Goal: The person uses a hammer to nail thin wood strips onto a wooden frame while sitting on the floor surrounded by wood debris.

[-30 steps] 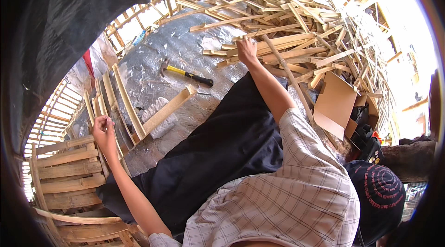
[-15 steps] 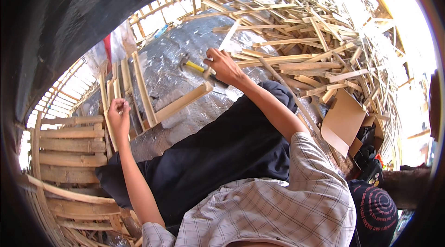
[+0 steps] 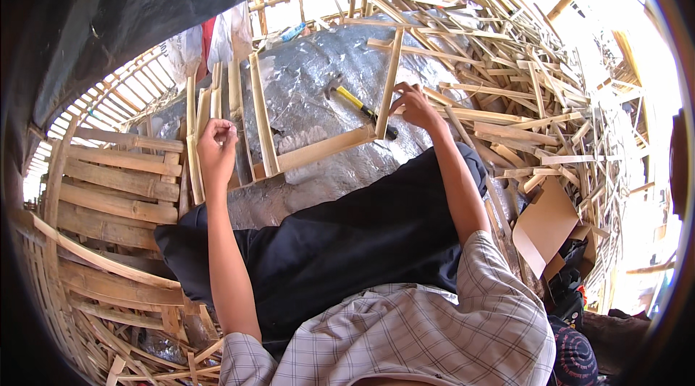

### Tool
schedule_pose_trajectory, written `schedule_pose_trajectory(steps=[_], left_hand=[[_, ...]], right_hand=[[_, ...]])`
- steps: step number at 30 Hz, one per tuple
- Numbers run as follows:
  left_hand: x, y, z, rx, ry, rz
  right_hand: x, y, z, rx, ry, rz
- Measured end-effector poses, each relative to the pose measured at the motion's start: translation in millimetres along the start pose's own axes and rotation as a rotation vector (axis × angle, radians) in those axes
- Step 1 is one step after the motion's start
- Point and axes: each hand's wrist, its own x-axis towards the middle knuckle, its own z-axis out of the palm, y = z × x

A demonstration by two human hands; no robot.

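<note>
My left hand [image 3: 217, 145] is raised over the bamboo strips [image 3: 195, 158] at the left, thumb and fingertips pinched together. What it holds, if anything, is too small to make out. My right hand [image 3: 416, 106] has its fingers loosely curved and apart, close against the right edge of a bamboo slat [image 3: 392, 82]. The slat's lower end meets the right end of a bamboo crosspiece [image 3: 326, 148]. Another slat [image 3: 263, 118] joins the crosspiece farther left. Just left of the right-hand slat lies a hammer [image 3: 352, 98], its yellow and black handle passing behind the slat.
My black-clad legs [image 3: 326, 227] stretch across the near side. A large pile of split bamboo [image 3: 507, 96] lies at the right, with an open cardboard box [image 3: 544, 227] nearer. A slatted bamboo panel [image 3: 123, 205] is at the left. Grey plastic sheeting [image 3: 311, 67] covers the floor.
The slat at my right hand has swung more upright and come to the crosspiece's right end. My right hand has moved off its top to its right side. The whole view has shifted.
</note>
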Motion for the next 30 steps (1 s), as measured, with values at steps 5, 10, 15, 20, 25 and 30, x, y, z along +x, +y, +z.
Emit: schedule_pose_trajectory(steps=[5, 10, 15, 20, 25, 30], left_hand=[[-0.7, -0.8, -0.3, 0.053, -0.004, 0.003], [0.0, -5.7, 9.6, 0.029, -0.034, 0.01], [3.4, -3.8, 20.7, 0.039, -0.052, 0.002], [1.9, -10.8, 14.2, 0.099, -0.063, -0.013], [3.3, -15.4, 17.8, 0.071, -0.051, 0.005], [1.6, -20.0, 27.1, 0.053, -0.082, 0.002]], right_hand=[[27.4, 24.2, 36.0, 0.176, 0.118, 0.327], [39.8, 39.5, 69.2, -0.114, 0.113, 0.502], [46.1, 63.3, 77.8, 0.065, 0.072, 0.477], [48.9, 49.0, 59.2, 0.666, 0.096, 0.69], [37.2, 37.1, 19.0, 1.268, 0.214, 0.685], [24.6, -27.3, 15.3, 1.305, 0.184, 0.455]])
